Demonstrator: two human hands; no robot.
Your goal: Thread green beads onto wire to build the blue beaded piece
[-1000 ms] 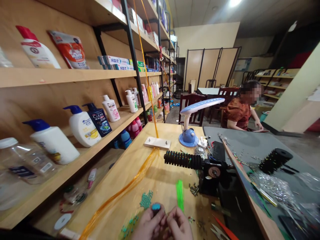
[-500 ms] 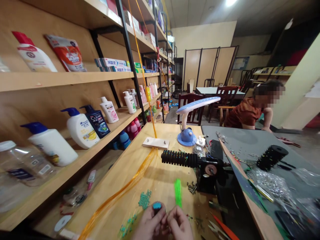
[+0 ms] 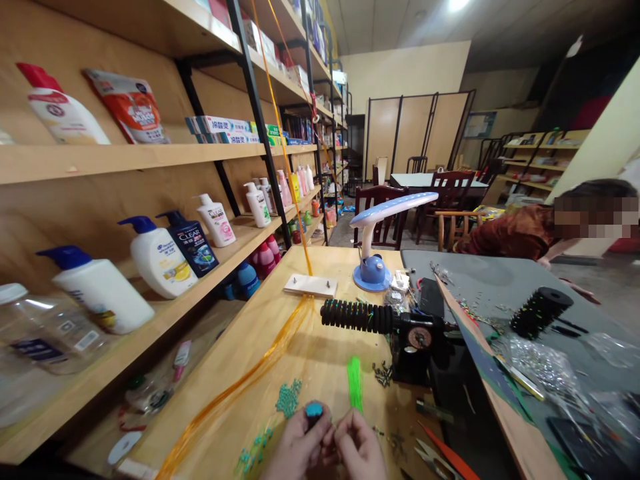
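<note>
At the bottom edge of the head view my left hand [image 3: 299,448] and my right hand [image 3: 361,448] are pressed together, fingers pinched. My left hand holds a small teal and black piece [image 3: 313,410] at its fingertips. What my right fingers pinch is too small to name. In front of the hands lie a bundle of bright green strands [image 3: 355,383] and a scatter of small teal beads [image 3: 289,398] on the wooden table [image 3: 320,347]. An orange bundle of strands [image 3: 240,387] runs from above down along the table.
A black ribbed roller on a black machine [image 3: 395,327] stands mid-table, with a blue desk lamp [image 3: 375,267] behind. Shelves of bottles [image 3: 160,257] line the left. Scissors [image 3: 440,460] lie at my right. A person in a rust top [image 3: 515,233] leans over beyond the grey mat [image 3: 490,287].
My hands stay pinched together at the bottom edge. The view has shifted slightly. The person at the back has leaned further down and to the right.
</note>
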